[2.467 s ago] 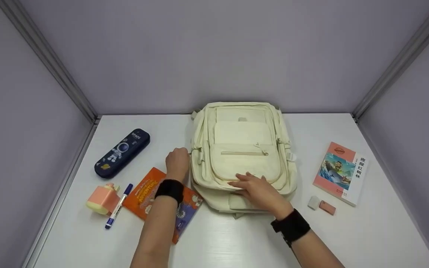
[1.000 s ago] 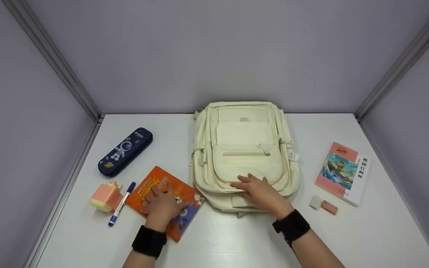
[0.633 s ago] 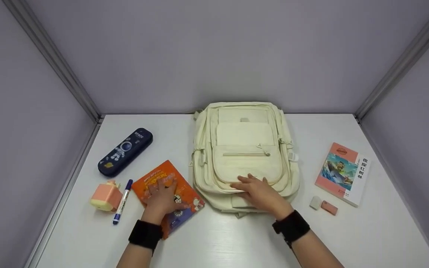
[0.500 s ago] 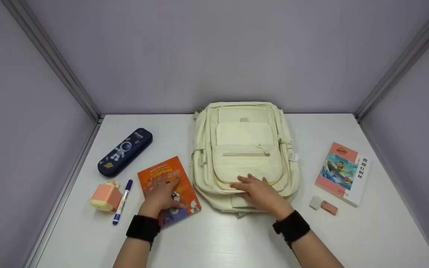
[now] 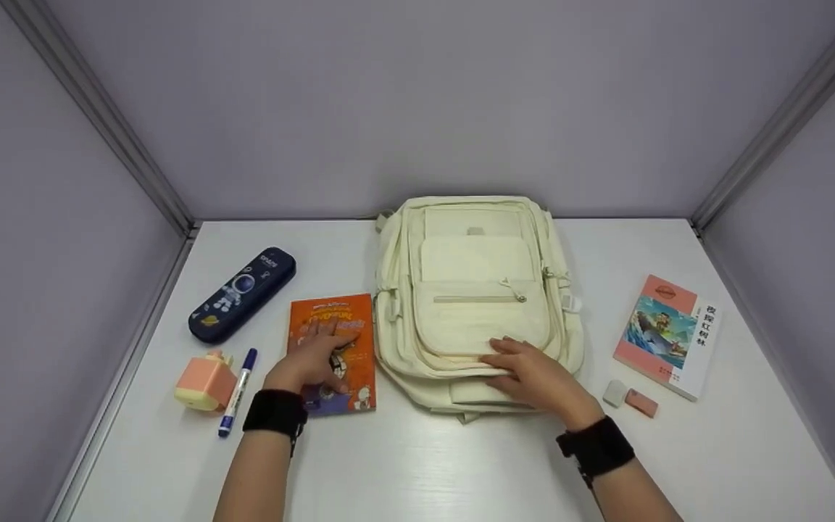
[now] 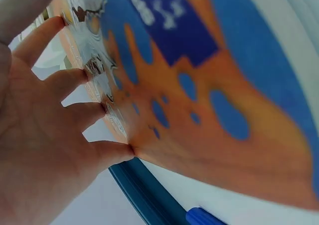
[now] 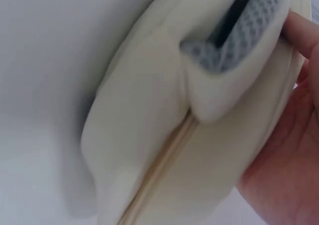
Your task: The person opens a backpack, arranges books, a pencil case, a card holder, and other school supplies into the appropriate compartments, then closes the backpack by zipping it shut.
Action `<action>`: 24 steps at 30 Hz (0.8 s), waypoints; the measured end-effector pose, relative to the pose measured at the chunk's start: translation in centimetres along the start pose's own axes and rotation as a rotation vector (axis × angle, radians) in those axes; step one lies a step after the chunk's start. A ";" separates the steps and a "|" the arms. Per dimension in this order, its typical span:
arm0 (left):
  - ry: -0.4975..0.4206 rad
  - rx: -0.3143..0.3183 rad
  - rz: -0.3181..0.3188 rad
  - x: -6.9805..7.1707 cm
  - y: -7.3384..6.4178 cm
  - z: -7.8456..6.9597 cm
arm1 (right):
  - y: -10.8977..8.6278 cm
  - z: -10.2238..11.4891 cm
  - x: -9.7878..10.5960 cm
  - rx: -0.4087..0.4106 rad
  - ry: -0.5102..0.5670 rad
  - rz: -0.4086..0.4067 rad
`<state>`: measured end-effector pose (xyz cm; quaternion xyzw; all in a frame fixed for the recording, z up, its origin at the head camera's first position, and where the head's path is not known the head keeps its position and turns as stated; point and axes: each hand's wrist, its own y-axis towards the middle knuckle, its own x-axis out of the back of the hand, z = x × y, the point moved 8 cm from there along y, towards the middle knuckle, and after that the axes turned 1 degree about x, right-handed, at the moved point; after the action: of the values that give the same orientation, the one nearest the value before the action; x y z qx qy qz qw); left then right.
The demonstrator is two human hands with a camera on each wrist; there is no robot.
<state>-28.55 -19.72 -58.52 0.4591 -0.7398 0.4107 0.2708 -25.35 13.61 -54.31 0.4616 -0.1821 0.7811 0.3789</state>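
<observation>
My left hand lies spread over an orange and purple book, which sits left of the backpack with its top edge pointing away. In the left wrist view, the fingertips press on the book's orange cover. A cream backpack lies flat at the middle of the table, front side up. On its lower front my right hand rests with loosely extended fingers. The right wrist view shows this hand against the backpack's cream fabric, beside a grey mesh patch; part of the hand is cut off.
A navy pencil case with an astronaut lies at the back left. Nearer are a pink and yellow boxy item and a blue-capped marker. At the right lie another book, a small white block and a pink block.
From beside the backpack, my left hand came onto the orange book and turned it from slanted to nearly straight, shifting it slightly away. Lately my right hand slid a little to the right on the backpack.
</observation>
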 end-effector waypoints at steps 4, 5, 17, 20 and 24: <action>-0.007 0.004 -0.003 0.4 0.7 -0.1 | -1.3 -1.4 0.9 -0.065 0.069 -0.010; -0.009 0.007 -0.006 0.4 0.8 -0.1 | -1.5 -1.6 1.0 -0.073 0.076 -0.009; 0.115 -0.018 -0.200 0.9 -1.2 -1.5 | -1.7 -1.9 0.1 -0.064 0.031 0.005; 0.150 0.032 -0.302 1.2 -2.5 -1.4 | -1.6 -1.5 0.2 -0.048 0.025 -0.003; 0.213 0.113 -0.469 1.8 -4.4 -1.1 | -1.6 -1.2 0.5 -0.039 0.027 -0.005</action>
<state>-25.36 -20.69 -54.99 0.5865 -0.5564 0.4234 0.4089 -25.01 15.61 -54.63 0.4439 -0.1911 0.7827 0.3921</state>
